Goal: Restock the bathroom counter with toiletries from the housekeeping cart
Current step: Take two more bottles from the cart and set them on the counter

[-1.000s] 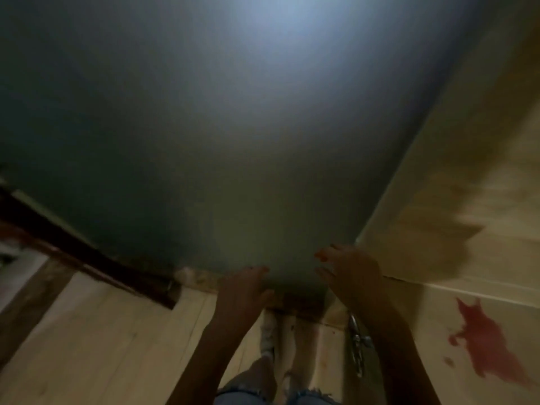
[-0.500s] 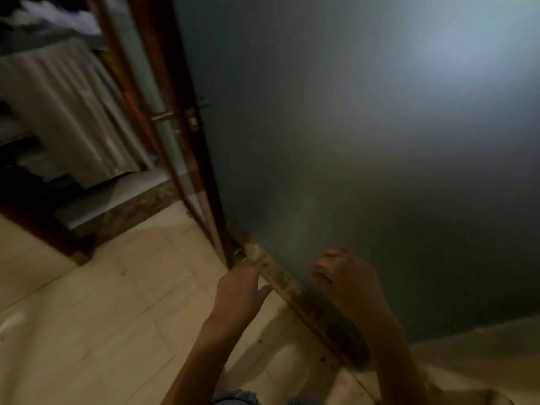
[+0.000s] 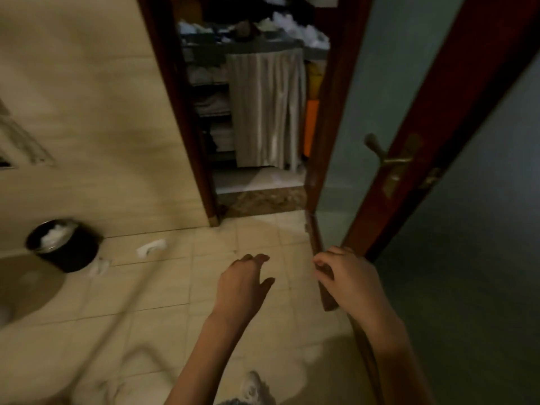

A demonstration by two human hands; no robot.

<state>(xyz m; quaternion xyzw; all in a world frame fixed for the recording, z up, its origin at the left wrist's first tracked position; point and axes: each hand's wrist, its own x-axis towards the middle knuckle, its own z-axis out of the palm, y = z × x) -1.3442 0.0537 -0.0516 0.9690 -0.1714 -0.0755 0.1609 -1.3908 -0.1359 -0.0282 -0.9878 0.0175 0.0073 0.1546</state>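
Note:
Through the open doorway stands the housekeeping cart, with a striped curtain over its front, folded linen on shelves at its left and loose items on its top. My left hand hangs over the tiled floor with relaxed fingers and holds nothing. My right hand is beside it, fingers loosely curled, in front of the lower edge of the open door; whether it touches the door is unclear. No toiletries are visible in either hand.
The glass door with a dark red frame and brass handle stands open at the right. A black waste bin with white paper sits at the left, with paper scraps on the floor nearby. A raised threshold lies at the doorway.
The view has swung left from the frosted door panel to the open doorway, so the cart and bin now show. Both hands stay low in front of me, empty.

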